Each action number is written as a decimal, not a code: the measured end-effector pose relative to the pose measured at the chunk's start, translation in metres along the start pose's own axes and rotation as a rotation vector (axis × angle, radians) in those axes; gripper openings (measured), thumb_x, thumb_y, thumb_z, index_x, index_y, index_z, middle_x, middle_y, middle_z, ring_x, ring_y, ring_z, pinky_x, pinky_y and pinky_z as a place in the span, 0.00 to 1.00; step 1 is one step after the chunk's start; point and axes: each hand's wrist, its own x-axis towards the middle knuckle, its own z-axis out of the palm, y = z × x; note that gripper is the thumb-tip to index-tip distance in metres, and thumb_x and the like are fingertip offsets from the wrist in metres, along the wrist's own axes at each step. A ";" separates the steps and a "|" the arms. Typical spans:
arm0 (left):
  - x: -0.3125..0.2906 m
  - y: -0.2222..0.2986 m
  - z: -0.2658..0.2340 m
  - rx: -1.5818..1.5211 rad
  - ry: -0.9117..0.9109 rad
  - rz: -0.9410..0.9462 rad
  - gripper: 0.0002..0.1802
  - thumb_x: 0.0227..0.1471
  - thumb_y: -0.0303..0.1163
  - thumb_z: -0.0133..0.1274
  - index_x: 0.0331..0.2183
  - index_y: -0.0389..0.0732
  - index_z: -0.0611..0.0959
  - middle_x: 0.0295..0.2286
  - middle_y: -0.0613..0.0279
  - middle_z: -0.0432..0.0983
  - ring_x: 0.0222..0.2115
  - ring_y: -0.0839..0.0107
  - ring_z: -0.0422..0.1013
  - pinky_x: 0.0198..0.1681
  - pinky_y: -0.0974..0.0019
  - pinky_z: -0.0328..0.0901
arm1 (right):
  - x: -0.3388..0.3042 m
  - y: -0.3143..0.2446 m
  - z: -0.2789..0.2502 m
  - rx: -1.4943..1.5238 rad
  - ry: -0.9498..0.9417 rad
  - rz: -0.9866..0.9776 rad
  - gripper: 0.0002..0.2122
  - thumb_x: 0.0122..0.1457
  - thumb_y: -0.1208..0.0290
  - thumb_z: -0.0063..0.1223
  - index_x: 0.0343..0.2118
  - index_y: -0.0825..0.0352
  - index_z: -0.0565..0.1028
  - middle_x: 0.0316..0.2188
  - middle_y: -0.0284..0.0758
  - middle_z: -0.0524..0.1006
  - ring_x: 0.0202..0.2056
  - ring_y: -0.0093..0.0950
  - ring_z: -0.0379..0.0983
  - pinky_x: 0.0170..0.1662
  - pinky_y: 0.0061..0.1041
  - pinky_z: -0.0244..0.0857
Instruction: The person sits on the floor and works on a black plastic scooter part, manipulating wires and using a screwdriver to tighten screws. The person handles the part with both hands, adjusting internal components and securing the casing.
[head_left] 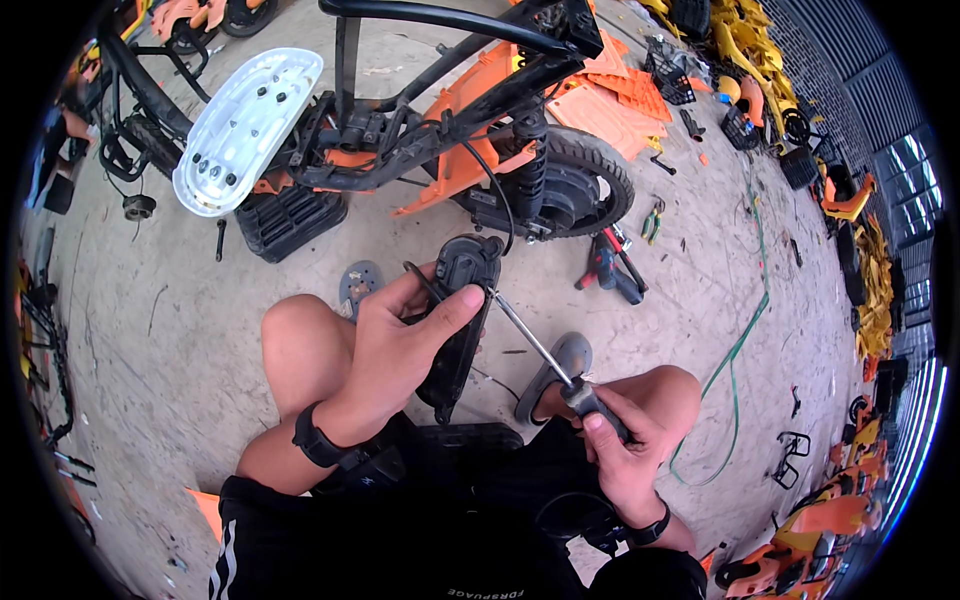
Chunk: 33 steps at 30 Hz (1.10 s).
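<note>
My left hand [395,335] is closed around a long black housing [455,365], its thumb pressed on the upper end. What the housing is part of, I cannot tell. A black cable [507,205] runs from its top up toward the frame. In my right hand [632,445] is a screwdriver [540,347] with a dark handle and a metal shaft. The shaft slants up and left, and its tip meets the right edge of the housing near my left thumb. Whether the tip sits in a screw is too small to tell.
Ahead stands a black two-wheeler frame [400,155] with orange panels and a rear wheel [590,185]. A white footboard [250,130] leans at its left. A red-and-black power tool [607,268] and pliers [653,222] lie on the concrete floor. A green hose [740,345] curves at right.
</note>
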 end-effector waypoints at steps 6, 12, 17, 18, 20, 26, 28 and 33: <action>0.000 0.001 0.001 0.036 0.059 0.061 0.21 0.54 0.34 0.61 0.45 0.29 0.79 0.28 0.66 0.78 0.27 0.82 0.72 0.30 0.78 0.66 | 0.001 -0.008 0.002 -0.189 0.011 -0.225 0.16 0.55 0.78 0.62 0.46 0.76 0.77 0.24 0.34 0.76 0.25 0.18 0.67 0.31 0.16 0.61; -0.003 0.009 -0.002 0.129 0.020 -0.022 0.20 0.54 0.33 0.61 0.44 0.29 0.79 0.29 0.66 0.78 0.27 0.83 0.72 0.31 0.77 0.67 | 0.011 -0.043 -0.018 -0.530 0.043 -0.441 0.15 0.45 0.79 0.67 0.38 0.75 0.80 0.26 0.40 0.79 0.29 0.29 0.76 0.33 0.21 0.66; 0.001 0.006 -0.004 0.141 -0.027 -0.032 0.15 0.53 0.32 0.60 0.40 0.33 0.80 0.26 0.64 0.77 0.23 0.75 0.75 0.24 0.72 0.72 | 0.023 -0.068 -0.033 -0.625 -0.050 -0.564 0.16 0.42 0.80 0.68 0.37 0.74 0.81 0.25 0.40 0.79 0.27 0.31 0.74 0.32 0.24 0.66; -0.001 0.010 -0.004 0.119 -0.043 -0.080 0.18 0.53 0.30 0.61 0.43 0.28 0.79 0.29 0.65 0.78 0.26 0.83 0.72 0.30 0.77 0.68 | 0.026 -0.072 -0.035 -0.637 -0.073 -0.565 0.16 0.42 0.79 0.68 0.37 0.74 0.81 0.25 0.40 0.79 0.27 0.31 0.74 0.32 0.24 0.66; -0.001 0.009 -0.005 0.135 -0.052 -0.095 0.18 0.53 0.30 0.61 0.43 0.28 0.79 0.29 0.65 0.78 0.26 0.83 0.72 0.30 0.77 0.68 | 0.030 -0.077 -0.040 -0.634 -0.107 -0.548 0.15 0.43 0.78 0.68 0.38 0.73 0.81 0.25 0.40 0.79 0.26 0.30 0.75 0.31 0.23 0.66; -0.003 0.009 -0.009 0.139 -0.116 -0.143 0.18 0.53 0.29 0.62 0.43 0.29 0.80 0.30 0.67 0.78 0.27 0.83 0.71 0.31 0.77 0.67 | 0.039 -0.093 -0.053 -0.629 -0.181 -0.415 0.14 0.45 0.76 0.67 0.37 0.72 0.82 0.24 0.40 0.79 0.24 0.27 0.76 0.27 0.21 0.65; -0.003 0.007 -0.008 0.149 -0.126 -0.137 0.17 0.52 0.29 0.61 0.42 0.30 0.80 0.28 0.65 0.78 0.26 0.80 0.73 0.29 0.76 0.68 | 0.043 -0.096 -0.055 -0.632 -0.201 -0.398 0.13 0.45 0.76 0.67 0.36 0.72 0.82 0.23 0.39 0.78 0.24 0.27 0.75 0.27 0.21 0.65; -0.003 0.007 -0.006 0.159 -0.147 -0.156 0.15 0.52 0.28 0.61 0.40 0.30 0.79 0.26 0.62 0.77 0.22 0.74 0.75 0.25 0.73 0.70 | 0.049 -0.103 -0.062 -0.626 -0.256 -0.392 0.13 0.45 0.76 0.67 0.35 0.72 0.82 0.22 0.40 0.79 0.23 0.27 0.75 0.26 0.22 0.64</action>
